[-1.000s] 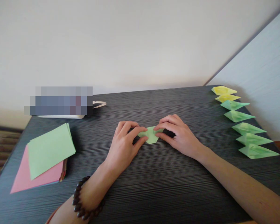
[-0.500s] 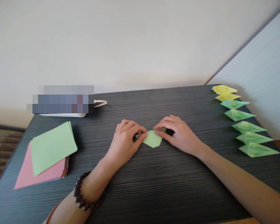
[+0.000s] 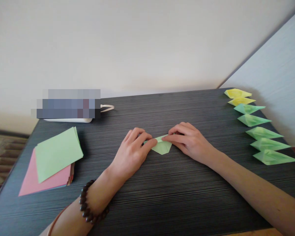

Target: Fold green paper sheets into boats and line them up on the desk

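A small piece of folded green paper [image 3: 161,148] lies on the dark table in front of me, its lower edge cut into angled corners by the folds. My left hand [image 3: 134,149] pinches its left end between thumb and fingers. At the right end, my right hand [image 3: 189,139] grips the upper edge with thumb and forefinger. A narrow strip along the top is turned over between the two thumbs. Both tips of the paper are partly hidden by my fingers.
To the left, green sheets [image 3: 59,154] lie on a pink paper stack [image 3: 29,183]. Several folded green paper shapes [image 3: 267,144] and two yellow ones [image 3: 238,93] line the right edge. A blurred-out object with a white cable [image 3: 108,107] stands at the back left.
My right thumb has slid a little left and up along the paper's top edge, where a folded strip now shows. The left hand keeps its pinch. The view has shifted slightly.
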Demonstrator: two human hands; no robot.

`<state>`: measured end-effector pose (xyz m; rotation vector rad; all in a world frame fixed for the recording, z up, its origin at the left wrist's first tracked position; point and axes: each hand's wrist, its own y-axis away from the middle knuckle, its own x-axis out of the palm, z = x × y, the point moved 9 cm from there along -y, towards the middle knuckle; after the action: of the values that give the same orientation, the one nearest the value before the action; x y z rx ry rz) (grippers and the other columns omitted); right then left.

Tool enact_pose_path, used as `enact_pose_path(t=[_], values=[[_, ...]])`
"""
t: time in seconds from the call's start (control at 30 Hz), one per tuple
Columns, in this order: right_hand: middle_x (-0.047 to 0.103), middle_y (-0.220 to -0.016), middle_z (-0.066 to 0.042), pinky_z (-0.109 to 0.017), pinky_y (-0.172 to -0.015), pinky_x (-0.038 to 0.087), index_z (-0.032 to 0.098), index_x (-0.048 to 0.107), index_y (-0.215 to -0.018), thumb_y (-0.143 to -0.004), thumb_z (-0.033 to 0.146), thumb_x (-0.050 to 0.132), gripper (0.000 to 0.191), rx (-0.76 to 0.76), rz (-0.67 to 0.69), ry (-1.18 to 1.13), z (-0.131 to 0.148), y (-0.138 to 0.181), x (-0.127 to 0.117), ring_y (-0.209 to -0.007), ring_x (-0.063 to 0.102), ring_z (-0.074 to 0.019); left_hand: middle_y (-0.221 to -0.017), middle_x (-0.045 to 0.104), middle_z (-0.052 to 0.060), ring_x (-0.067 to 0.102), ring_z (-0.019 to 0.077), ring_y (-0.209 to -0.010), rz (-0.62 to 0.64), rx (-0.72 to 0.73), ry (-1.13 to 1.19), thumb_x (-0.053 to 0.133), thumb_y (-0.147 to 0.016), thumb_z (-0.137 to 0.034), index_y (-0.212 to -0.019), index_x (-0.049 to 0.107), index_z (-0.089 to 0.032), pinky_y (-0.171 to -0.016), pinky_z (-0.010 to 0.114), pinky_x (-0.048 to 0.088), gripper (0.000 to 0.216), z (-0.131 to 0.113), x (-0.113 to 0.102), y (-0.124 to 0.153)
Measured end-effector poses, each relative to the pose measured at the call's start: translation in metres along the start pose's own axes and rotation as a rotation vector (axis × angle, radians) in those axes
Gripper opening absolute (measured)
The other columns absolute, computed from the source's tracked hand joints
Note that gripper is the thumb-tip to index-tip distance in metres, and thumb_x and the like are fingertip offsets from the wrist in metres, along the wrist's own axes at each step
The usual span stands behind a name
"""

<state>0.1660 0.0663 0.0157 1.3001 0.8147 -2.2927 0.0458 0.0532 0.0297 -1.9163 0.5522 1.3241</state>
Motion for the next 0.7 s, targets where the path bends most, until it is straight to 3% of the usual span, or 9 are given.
enact_pose_path(t=[0.2, 0.47, 0.6, 0.7], values=[[0.067, -0.099, -0.003, -0.039, -0.080, 0.033, 0.031, 0.063, -0.111, -0.093, 0.016, 0.044, 0.031, -0.078, 0.030, 0.209, 0.017, 0.006, -0.002, -0.096, 0.052, -0.0211, -0.098, 0.064, 0.008, 0.051, 0.0210, -0.091, 0.014, 0.086, -0.056, 0.044, -0.093, -0.015, -0.114, 0.060, -0.017, -0.076, 0.036, 0.044, 0.026, -0.010, -0.003, 0.013], [0.068, -0.109, -0.001, -0.040, -0.080, 0.032, 0.023, 0.060, -0.113, -0.092, 0.018, 0.046, 0.025, -0.074, 0.006, 0.356, 0.026, 0.020, -0.002, -0.096, 0.052, -0.0216, -0.087, 0.061, 0.007, 0.052, 0.0212, -0.083, 0.041, 0.022, -0.161, 0.041, -0.092, -0.011, -0.115, 0.059, -0.015, -0.071, 0.035, 0.044, 0.029, -0.015, 0.001, 0.013], [0.068, -0.098, -0.004, -0.041, -0.079, 0.032, 0.020, 0.064, -0.103, -0.089, 0.017, 0.048, 0.022, 0.005, -0.001, 0.299, 0.028, 0.012, -0.002, -0.090, 0.053, -0.0217, -0.087, 0.059, 0.007, 0.051, 0.0217, -0.080, 0.103, 0.009, -0.227, 0.045, -0.090, -0.013, -0.123, 0.054, -0.014, -0.068, 0.036, 0.044, 0.034, -0.018, 0.007, 0.011], [0.066, -0.085, -0.003, -0.041, -0.078, 0.031, 0.021, 0.066, -0.086, -0.084, 0.019, 0.052, 0.015, 0.166, -0.025, 0.216, 0.019, 0.000, -0.007, -0.086, 0.053, -0.0218, -0.087, 0.058, 0.007, 0.051, 0.0229, -0.083, 0.131, 0.016, -0.254, 0.046, -0.089, -0.014, -0.121, 0.055, -0.013, -0.070, 0.036, 0.044, 0.033, -0.020, 0.009, 0.010]])
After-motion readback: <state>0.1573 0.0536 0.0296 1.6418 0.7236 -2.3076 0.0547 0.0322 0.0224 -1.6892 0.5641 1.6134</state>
